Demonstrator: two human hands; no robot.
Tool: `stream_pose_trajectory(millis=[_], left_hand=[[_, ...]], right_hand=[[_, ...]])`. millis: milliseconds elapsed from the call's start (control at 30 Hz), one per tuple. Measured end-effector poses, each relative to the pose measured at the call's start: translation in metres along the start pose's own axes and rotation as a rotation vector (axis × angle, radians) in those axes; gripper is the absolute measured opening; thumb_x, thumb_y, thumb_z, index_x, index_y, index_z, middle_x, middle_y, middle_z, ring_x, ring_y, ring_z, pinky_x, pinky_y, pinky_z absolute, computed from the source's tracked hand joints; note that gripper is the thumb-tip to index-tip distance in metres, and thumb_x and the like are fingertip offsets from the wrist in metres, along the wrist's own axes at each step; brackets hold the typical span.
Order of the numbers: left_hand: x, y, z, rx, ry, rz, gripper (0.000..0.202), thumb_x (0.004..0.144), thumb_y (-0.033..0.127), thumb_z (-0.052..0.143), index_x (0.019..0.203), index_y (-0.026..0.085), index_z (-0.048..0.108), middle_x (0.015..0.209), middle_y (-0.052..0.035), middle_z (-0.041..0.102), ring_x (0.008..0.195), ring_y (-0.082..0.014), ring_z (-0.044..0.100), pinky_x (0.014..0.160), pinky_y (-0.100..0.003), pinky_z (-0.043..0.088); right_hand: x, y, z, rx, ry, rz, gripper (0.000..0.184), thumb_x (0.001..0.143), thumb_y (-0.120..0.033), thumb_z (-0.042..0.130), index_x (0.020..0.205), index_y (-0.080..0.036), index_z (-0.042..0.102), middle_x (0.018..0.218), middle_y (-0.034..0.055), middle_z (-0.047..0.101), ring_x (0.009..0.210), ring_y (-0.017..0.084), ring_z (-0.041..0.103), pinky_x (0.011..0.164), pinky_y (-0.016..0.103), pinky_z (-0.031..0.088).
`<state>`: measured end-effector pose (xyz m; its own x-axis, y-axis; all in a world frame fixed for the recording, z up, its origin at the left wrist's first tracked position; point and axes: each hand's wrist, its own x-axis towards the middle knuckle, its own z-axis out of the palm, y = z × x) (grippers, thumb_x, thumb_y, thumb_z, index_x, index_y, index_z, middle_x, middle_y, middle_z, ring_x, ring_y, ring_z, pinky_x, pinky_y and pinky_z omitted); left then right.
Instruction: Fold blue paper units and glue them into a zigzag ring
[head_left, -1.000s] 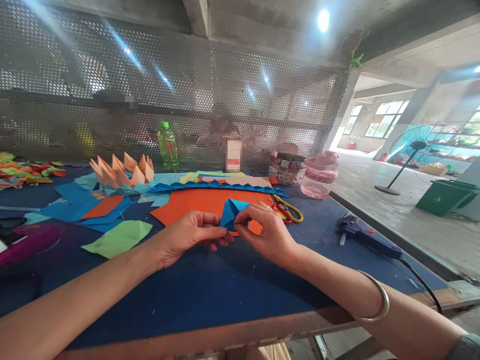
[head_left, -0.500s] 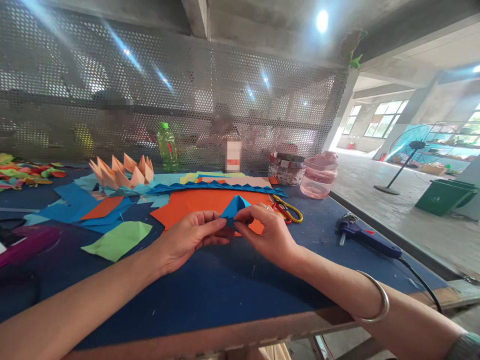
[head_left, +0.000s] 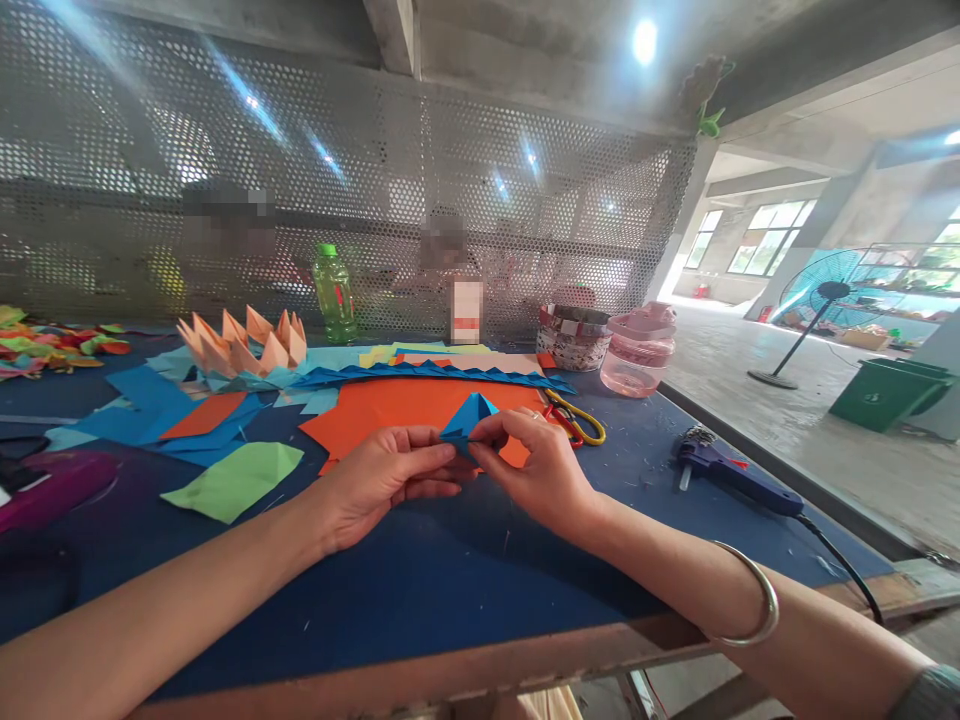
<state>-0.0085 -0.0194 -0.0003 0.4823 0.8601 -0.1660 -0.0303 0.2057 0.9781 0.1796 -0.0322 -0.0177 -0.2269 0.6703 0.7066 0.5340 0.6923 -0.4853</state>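
A small folded blue paper piece [head_left: 469, 415] stands as a pointed triangle between my two hands, just above the blue table top. My left hand [head_left: 379, 480] pinches its lower left edge with thumb and fingers closed. My right hand [head_left: 536, 470] pinches its lower right corner, fingers curled. Behind the hands lies a large orange paper sheet [head_left: 397, 405]. A long blue strip of folded triangles [head_left: 427, 373] runs across the far side of the orange sheet.
Yellow-handled scissors [head_left: 576, 418] lie right of the orange sheet. A blue glue gun [head_left: 731, 472] with a cord rests near the right edge. A pink jar [head_left: 639, 352], a woven basket [head_left: 574, 335], a green bottle [head_left: 334, 292], peach folded pieces [head_left: 240, 342] and a green paper scrap [head_left: 236, 478] stand around.
The blue piece has been pressed narrower and turned so its point stands upward. Both hands have closed in on its base and hardly moved otherwise.
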Motion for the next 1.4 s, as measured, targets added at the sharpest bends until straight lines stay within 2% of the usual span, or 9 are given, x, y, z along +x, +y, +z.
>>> stream_pose_trajectory(millis=[167, 433, 933, 1400], left_hand=[[-0.0009, 0.0038, 0.0015, -0.034, 0.009, -0.031, 0.01, 0.08, 0.019, 0.065, 0.083, 0.015, 0.074, 0.089, -0.0075, 0.076, 0.087, -0.0176, 0.07, 0.075, -0.022, 0.056], [-0.0024, 0.0067, 0.0018, -0.071, 0.012, -0.083, 0.014, 0.083, 0.014, 0.059, 0.081, 0.014, 0.074, 0.088, -0.0093, 0.076, 0.086, -0.0182, 0.07, 0.073, -0.022, 0.057], [-0.0015, 0.0079, 0.0007, -0.07, -0.004, -0.085, 0.017, 0.083, 0.016, 0.057, 0.083, 0.012, 0.074, 0.09, -0.0113, 0.076, 0.09, -0.0202, 0.07, 0.071, -0.022, 0.057], [-0.0001, 0.0054, -0.0005, -0.053, 0.011, -0.087, 0.016, 0.082, 0.018, 0.059, 0.084, 0.013, 0.074, 0.091, -0.0115, 0.076, 0.09, -0.0202, 0.07, 0.071, -0.021, 0.057]], right_hand=[[0.0001, 0.0022, -0.0007, -0.04, -0.01, -0.042, 0.009, 0.082, -0.017, 0.061, 0.088, -0.021, 0.066, 0.079, 0.001, 0.068, 0.076, 0.015, 0.059, 0.074, 0.03, 0.042], [0.0011, 0.0009, -0.0027, -0.058, -0.018, -0.085, 0.012, 0.084, -0.017, 0.059, 0.087, -0.022, 0.069, 0.079, 0.0013, 0.069, 0.077, 0.016, 0.059, 0.074, 0.03, 0.042], [0.0014, 0.0024, -0.0037, -0.024, -0.048, -0.124, 0.018, 0.084, -0.014, 0.058, 0.09, -0.025, 0.071, 0.085, 0.0023, 0.068, 0.082, 0.016, 0.06, 0.078, 0.032, 0.045], [0.0023, 0.0049, -0.0053, -0.153, -0.059, -0.246, 0.018, 0.085, -0.016, 0.058, 0.09, -0.024, 0.073, 0.087, 0.0047, 0.068, 0.082, 0.018, 0.056, 0.077, 0.035, 0.045]])
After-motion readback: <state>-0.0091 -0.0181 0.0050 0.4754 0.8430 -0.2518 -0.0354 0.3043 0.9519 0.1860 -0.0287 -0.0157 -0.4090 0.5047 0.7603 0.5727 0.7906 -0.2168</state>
